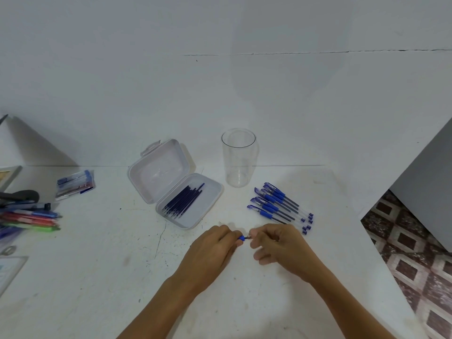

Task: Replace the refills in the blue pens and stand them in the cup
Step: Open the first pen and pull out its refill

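Both my hands meet near the table's front middle around one blue pen (242,238). My left hand (215,250) grips its body, with only the blue grip end showing. My right hand (278,245) pinches the metal tip end. Most of that pen is hidden by my fingers. Several blue capped pens (278,206) lie side by side on the table just behind my right hand. A clear plastic cup (238,157) stands upright and empty behind them. An open clear box (210,211) to the left holds several dark blue refills (183,201).
A white table (97,277) bears everything, with a wall close behind. Coloured pens (29,218) and a black object lie at the left edge, and a packet of pens (74,184) behind them. The table's right edge drops to a patterned floor (415,253).
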`<state>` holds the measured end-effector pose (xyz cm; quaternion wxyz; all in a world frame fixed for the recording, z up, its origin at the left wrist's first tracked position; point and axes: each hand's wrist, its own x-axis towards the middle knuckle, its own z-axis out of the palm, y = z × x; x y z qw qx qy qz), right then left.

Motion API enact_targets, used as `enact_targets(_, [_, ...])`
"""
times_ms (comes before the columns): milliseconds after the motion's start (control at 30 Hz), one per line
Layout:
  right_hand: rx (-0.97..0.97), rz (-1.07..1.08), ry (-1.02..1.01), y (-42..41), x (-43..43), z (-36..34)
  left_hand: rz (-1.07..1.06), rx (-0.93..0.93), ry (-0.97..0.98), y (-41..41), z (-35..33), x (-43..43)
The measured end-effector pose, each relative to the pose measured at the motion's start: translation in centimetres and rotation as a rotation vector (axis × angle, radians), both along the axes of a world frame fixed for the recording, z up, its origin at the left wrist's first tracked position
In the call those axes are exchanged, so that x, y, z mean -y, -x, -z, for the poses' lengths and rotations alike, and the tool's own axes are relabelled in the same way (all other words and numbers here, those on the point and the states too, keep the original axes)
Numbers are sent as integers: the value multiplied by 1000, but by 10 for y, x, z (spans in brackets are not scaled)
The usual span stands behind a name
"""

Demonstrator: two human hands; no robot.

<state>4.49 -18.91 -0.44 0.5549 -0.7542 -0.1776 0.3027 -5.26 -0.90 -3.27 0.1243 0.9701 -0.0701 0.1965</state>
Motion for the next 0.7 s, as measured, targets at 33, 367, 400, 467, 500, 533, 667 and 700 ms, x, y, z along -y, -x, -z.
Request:
enact_targets(33, [1, -6, 1, 1, 0, 0, 0, -4, -1, -1, 0, 0])
enact_targets(367, [-22, -25, -6, 1, -1, -2, 10, -19, -10, -2, 1, 0])
enact_targets(400, [-41, -21, -18, 1, -1, -3, 10, -18, -4, -2, 1, 0])
enact_targets(467, [-37, -8, -10, 2, -1, -4, 15, -20, 12, -2, 2, 0])
enact_targets(500, [-11, -10, 8, 2, -1, -3, 19, -20, 17, -2, 2, -1])
enact_targets(533, [13, -19, 25, 2, -1, -1, 22, -20, 17, -2, 1, -1])
enact_targets(667, [-30, -3, -1, 2, 0, -1, 13, -35, 25, -2, 2, -1])
enact_targets(700, [-34, 0, -4, 2, 0, -1, 9, -37, 28, -2, 2, -1])
